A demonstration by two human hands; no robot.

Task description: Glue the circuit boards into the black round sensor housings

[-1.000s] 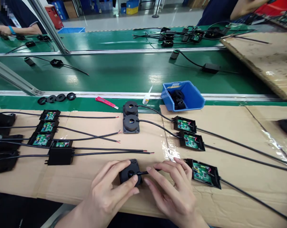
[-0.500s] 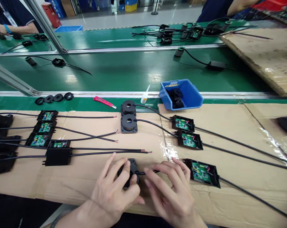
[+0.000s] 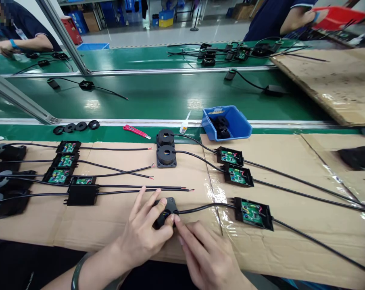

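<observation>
My left hand (image 3: pixel 146 229) is closed round a black round housing (image 3: pixel 171 204) with a square flange, its fingers over the top and its thumb at the near side. My right hand (image 3: pixel 205 251) has its index finger and thumb drawn together at the housing's near right edge, close to the left thumb; the fingers partly hide the contact. From the housing a black cable (image 3: pixel 211 205) runs right to an open black box (image 3: pixel 268 220) with a green circuit board (image 3: pixel 252 212). Two similar flanged housings (image 3: pixel 166 156) stand farther back, cabled to open boxes (image 3: pixel 237 175).
Several wired boxes (image 3: pixel 82 195) lie at left beside black housings (image 3: pixel 11 201). Behind are black rings (image 3: pixel 81 126), a red utility knife (image 3: pixel 136 131), a small glue bottle (image 3: pixel 184 125) and a blue bin (image 3: pixel 242 125) with black parts. Two people work across the green bench (image 3: pixel 146 94).
My right hand has moved from the cable toward me and left, to the housing's edge, leaving the cable uncovered. My left hand stays on the housing. The view has shifted slightly.
</observation>
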